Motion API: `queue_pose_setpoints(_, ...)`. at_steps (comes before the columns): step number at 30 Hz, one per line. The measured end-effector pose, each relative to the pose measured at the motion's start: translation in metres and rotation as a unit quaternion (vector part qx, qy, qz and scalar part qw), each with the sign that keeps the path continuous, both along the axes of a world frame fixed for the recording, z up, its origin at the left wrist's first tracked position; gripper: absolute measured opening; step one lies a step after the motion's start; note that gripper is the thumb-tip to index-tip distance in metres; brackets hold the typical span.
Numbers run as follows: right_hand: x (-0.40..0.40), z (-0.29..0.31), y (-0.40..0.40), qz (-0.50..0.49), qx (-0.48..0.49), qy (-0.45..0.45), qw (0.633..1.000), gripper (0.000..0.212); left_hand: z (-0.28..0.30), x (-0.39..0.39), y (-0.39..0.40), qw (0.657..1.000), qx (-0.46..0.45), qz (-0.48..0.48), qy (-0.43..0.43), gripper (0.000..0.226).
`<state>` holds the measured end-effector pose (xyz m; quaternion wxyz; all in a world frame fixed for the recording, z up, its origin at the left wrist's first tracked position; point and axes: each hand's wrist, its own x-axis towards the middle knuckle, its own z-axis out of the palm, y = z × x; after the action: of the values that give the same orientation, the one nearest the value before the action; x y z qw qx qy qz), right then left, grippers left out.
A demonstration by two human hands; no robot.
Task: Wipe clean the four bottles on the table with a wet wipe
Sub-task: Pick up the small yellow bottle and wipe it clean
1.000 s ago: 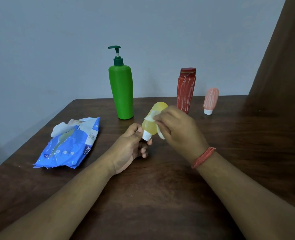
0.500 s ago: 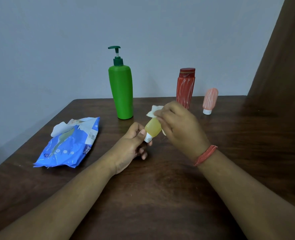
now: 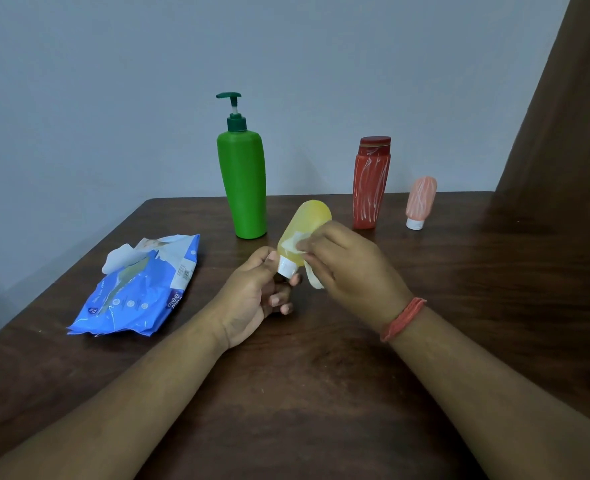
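A: Head view: where is the yellow bottle [image 3: 306,226]?

B: Off the counter [image 3: 321,393], tilted, cap end down. The left hand [image 3: 252,299] pinches its white cap [image 3: 286,267] between thumb and curled fingers [image 3: 279,301].

A: And the other hand?

B: The right hand [image 3: 347,263] presses a white wipe [image 3: 295,242] against the bottle's side, fingers curled round the wipe. Both forearms reach in from below.

A: The other bottles?

B: The green pump bottle [image 3: 243,181], red bottle [image 3: 371,183] and pink bottle [image 3: 420,201] stand upright at the far edge, well apart. The blue wipe pack [image 3: 137,289] lies to the left.
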<state>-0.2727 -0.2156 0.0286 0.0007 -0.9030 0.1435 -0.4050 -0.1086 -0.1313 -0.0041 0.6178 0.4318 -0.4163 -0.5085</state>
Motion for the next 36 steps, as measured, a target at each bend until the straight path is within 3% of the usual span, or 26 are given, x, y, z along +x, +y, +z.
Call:
queue_pose_setpoints(4,0.000,0.001,-0.003,-0.030,0.045,-0.053,0.997,0.017,-0.001,0.002,-0.001,1.000,-0.005,-0.006,0.007,0.022)
queue_pose_setpoints(7,0.003,-0.002,0.002,0.010,-0.004,0.022,1.000,0.015,-0.002,0.002,-0.001,1.000,-0.011,-0.003,0.012,0.023)
queue_pose_setpoints(11,0.002,0.001,-0.002,-0.011,0.041,-0.045,0.998,0.015,-0.003,0.003,-0.002,1.000,-0.013,-0.005,0.003,0.022)
queue_pose_setpoints(14,0.005,-0.003,0.004,0.036,-0.007,0.038,0.999,0.012,-0.003,0.003,-0.003,1.000,-0.015,0.005,0.009,0.017)
queue_pose_setpoints(18,0.004,-0.001,-0.001,0.001,0.024,-0.035,0.999,0.012,-0.002,0.003,-0.003,1.000,-0.005,0.003,0.010,0.024)
queue_pose_setpoints(21,0.006,-0.006,0.001,0.023,-0.019,0.030,0.999,0.012,-0.002,0.003,-0.002,1.000,-0.014,0.004,0.006,0.018)
queue_pose_setpoints(26,-0.004,0.003,-0.020,-0.084,0.036,-0.106,0.990,0.015,-0.003,0.002,-0.002,0.998,-0.015,-0.022,-0.058,0.022)
queue_pose_setpoints(31,-0.008,0.005,-0.025,-0.126,0.051,-0.146,0.980,0.015,-0.004,0.000,-0.001,0.993,-0.026,-0.033,-0.112,0.023)
queue_pose_setpoints(36,-0.007,0.005,-0.024,-0.090,0.015,-0.080,0.993,0.020,-0.002,0.000,0.000,0.993,-0.012,-0.020,-0.119,0.023)
